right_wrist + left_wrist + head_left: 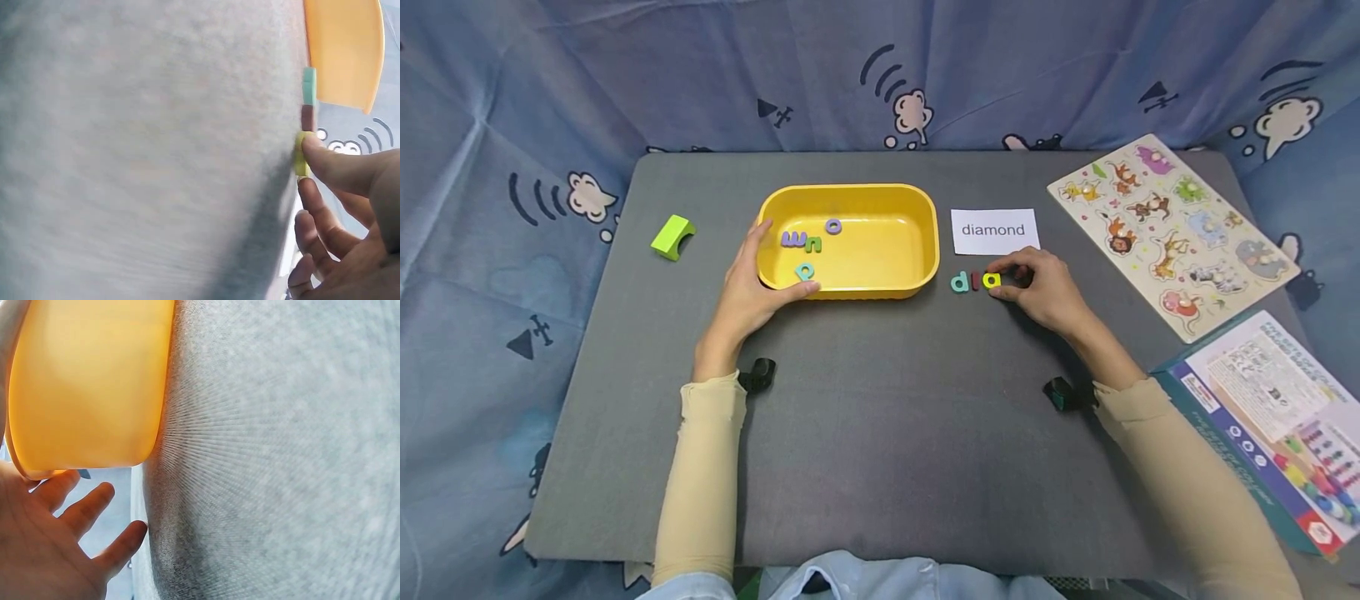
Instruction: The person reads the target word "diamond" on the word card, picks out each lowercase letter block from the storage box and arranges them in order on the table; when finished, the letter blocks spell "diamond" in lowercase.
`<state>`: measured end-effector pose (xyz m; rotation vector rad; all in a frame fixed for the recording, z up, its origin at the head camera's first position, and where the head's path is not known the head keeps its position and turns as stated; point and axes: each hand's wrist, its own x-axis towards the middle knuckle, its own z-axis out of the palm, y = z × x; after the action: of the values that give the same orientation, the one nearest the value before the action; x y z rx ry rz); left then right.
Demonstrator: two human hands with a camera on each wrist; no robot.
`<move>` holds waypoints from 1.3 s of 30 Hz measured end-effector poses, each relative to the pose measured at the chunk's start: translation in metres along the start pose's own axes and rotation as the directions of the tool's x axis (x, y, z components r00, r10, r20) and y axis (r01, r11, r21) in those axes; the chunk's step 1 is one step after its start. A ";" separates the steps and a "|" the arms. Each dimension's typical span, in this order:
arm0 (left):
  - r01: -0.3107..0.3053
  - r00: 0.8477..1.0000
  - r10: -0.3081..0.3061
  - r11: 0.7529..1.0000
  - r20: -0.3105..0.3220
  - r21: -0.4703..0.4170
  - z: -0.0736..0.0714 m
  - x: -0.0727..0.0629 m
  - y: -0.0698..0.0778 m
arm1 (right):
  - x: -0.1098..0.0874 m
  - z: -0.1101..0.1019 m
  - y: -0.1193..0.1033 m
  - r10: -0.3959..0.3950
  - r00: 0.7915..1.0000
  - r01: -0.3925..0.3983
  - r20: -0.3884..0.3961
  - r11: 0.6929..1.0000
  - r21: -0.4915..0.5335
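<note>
Nearest, the arms wear beige sleeves, stretched over a grey, fine-grained surface. The right hand, mostly curled in, pinches a thick yellow letter with a rounded hole between thumb and fingertip; beside it, on the left hand's side, stand a teal "d" and a slim dark-red letter. The left hand spreads around one corner of a smooth yellow tray with rounded corners, thumb along the near rim, holding it. Inside, just beyond that thumb, lie teal, green and purple letters. A glossy lime-green block with an arched notch sits left of the left hand. Immediately past the right hand is a flat white card printed "diamond"; farther right, a pale board of animal shapes. Behind both hands hangs creased blue cloth.
</note>
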<state>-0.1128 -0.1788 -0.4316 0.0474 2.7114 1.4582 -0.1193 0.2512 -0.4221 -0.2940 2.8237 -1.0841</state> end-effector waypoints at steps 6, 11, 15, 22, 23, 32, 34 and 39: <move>0.018 1.000 -0.018 1.000 0.004 -0.002 -0.001 0.000 0.001 | 0.009 -0.014 -0.010 -0.028 0.997 0.030 -0.068 0.999 0.020; 0.020 1.000 -0.020 1.000 0.007 0.002 -0.001 0.001 0.002 | 0.022 -0.015 -0.031 -0.044 0.991 0.051 -0.124 0.997 0.059; 0.018 1.000 -0.018 1.000 0.009 -0.006 -0.001 0.000 0.002 | 0.035 -0.001 -0.053 -0.073 0.986 0.089 -0.149 0.990 0.105; 0.018 1.000 -0.018 1.000 0.005 -0.016 -0.001 0.000 0.000 | 0.055 0.033 -0.095 -0.178 0.982 0.187 -0.067 0.969 0.164; 0.018 1.000 -0.018 1.000 0.005 -0.016 -0.001 0.001 0.000 | 0.058 0.038 -0.101 -0.180 0.983 0.184 -0.039 0.970 0.158; 0.020 1.000 -0.019 1.000 0.011 -0.006 0.001 0.002 0.000 | 0.083 0.074 -0.134 -0.205 0.971 0.179 0.124 0.965 0.192; 0.019 1.000 -0.019 1.000 0.012 -0.005 0.001 0.003 0.000 | 0.088 0.080 -0.139 -0.216 0.969 0.189 0.125 0.962 0.197; 0.019 1.000 -0.019 1.000 0.014 -0.012 0.000 0.003 -0.001 | 0.100 0.093 -0.150 -0.231 0.960 0.193 0.157 0.955 0.227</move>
<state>-0.1155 -0.1788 -0.4324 0.0305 2.6850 1.4633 -0.1798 0.0601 -0.3932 -0.6537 2.5348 -1.3103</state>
